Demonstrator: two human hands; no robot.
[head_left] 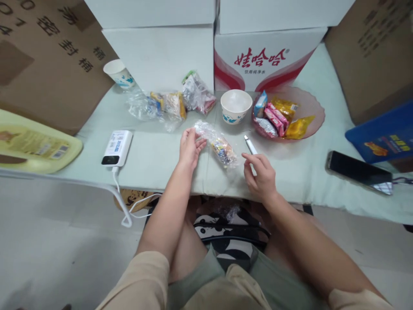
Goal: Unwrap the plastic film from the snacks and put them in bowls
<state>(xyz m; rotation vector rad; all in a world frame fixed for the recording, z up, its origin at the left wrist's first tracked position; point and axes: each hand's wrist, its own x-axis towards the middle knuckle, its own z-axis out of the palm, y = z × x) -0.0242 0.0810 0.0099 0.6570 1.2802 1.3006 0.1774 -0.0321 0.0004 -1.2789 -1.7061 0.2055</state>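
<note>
A clear plastic-wrapped bundle of small colourful packets (pixel 223 150) lies slantwise on the covered table. My left hand (pixel 191 148) is at its upper left end, with the thumb and forefinger closed on the loose plastic and the other fingers slightly apart. Right of the bundle is my right hand (pixel 260 174), its fingers curled and its index and thumb tips close together; whatever is between them is too small to make out. A slim white pen-like thing (pixel 249 144) shows just beyond those fingers, its lower end hidden by them.
Behind stand a paper bowl (pixel 236 107), a pink glass bowl (pixel 318 113) of packets and more wrapped bundles (pixel 172 105). White cartons (pixel 267 60) line the back. A power bank (pixel 118 148) and a yellow jug (pixel 38 142) are left; a phone (pixel 358 171) lies right.
</note>
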